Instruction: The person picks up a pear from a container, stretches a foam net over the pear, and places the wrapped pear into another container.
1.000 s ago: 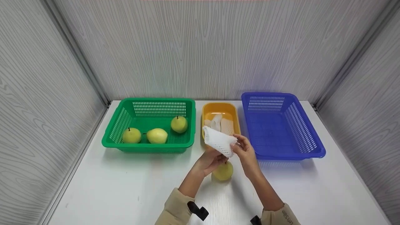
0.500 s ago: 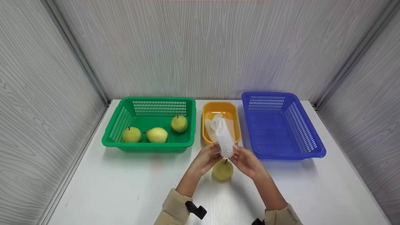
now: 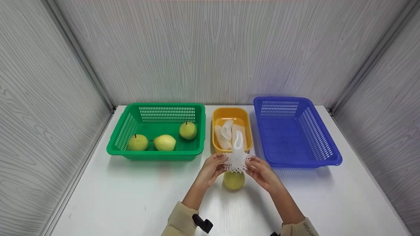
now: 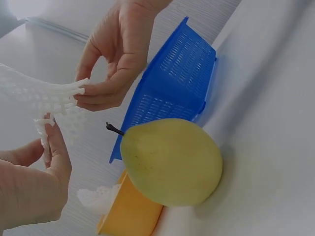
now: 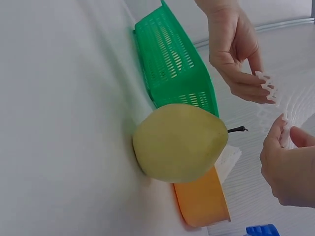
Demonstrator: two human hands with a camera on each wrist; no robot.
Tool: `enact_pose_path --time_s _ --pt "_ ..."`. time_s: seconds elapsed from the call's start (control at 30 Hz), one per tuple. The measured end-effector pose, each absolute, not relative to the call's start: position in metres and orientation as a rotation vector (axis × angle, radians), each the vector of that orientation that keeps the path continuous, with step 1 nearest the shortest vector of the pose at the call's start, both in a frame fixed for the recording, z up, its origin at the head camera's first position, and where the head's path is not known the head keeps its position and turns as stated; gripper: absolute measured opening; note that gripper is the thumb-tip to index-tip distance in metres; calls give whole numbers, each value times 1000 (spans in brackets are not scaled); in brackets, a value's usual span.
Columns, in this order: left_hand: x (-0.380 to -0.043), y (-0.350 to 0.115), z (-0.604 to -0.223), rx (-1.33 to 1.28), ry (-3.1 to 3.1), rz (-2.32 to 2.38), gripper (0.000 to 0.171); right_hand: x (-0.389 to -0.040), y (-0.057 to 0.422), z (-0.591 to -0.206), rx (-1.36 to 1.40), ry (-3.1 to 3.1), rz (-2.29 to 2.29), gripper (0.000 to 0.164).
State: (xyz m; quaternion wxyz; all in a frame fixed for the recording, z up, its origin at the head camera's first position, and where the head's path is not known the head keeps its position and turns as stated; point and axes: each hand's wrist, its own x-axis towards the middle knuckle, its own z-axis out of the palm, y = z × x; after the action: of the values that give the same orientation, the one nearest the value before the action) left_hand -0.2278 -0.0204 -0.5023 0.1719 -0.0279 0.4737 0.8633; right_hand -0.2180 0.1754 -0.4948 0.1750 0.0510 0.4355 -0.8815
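Note:
My left hand (image 3: 210,169) and right hand (image 3: 263,172) pinch opposite sides of the open rim of a white foam fruit net (image 3: 237,160). Its lower end is stretched wide between them, while the narrow end points up and away. A yellow-green pear (image 3: 234,181) stands upright on the table just below the net, its top covered by the net in the head view. In the left wrist view the pear (image 4: 172,162) shows its dark stem, with the net (image 4: 54,101) held apart from it. The right wrist view shows fingers of both hands at the net's edge (image 5: 269,88).
A green basket (image 3: 156,152) at left holds 3 pears, one being this pear (image 3: 188,130). Behind the hands, a yellow tub (image 3: 231,112) contains several foam nets (image 3: 223,136). To the right stands a blue basket (image 3: 283,131). Wood-grain panels (image 3: 210,49) enclose the table's back and sides.
The net has turned from lying sideways to pointing away, and its near end has been spread wide. My right hand has shifted down to its right side. The pear stays in place.

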Motion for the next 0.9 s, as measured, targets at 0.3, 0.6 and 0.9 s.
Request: enact_pose_path --time_s 0.3,0.6,0.9 --pt "-228 -27 -522 -195 1609 2217 17 -214 185 -518 27 1631 -2248 12" --pt "-230 -30 -534 -134 1886 1982 16 -214 189 -528 -28 1901 -2043 37" --pt "-230 -23 -536 35 2206 1851 19 -218 189 -530 -16 2083 -1932 41"
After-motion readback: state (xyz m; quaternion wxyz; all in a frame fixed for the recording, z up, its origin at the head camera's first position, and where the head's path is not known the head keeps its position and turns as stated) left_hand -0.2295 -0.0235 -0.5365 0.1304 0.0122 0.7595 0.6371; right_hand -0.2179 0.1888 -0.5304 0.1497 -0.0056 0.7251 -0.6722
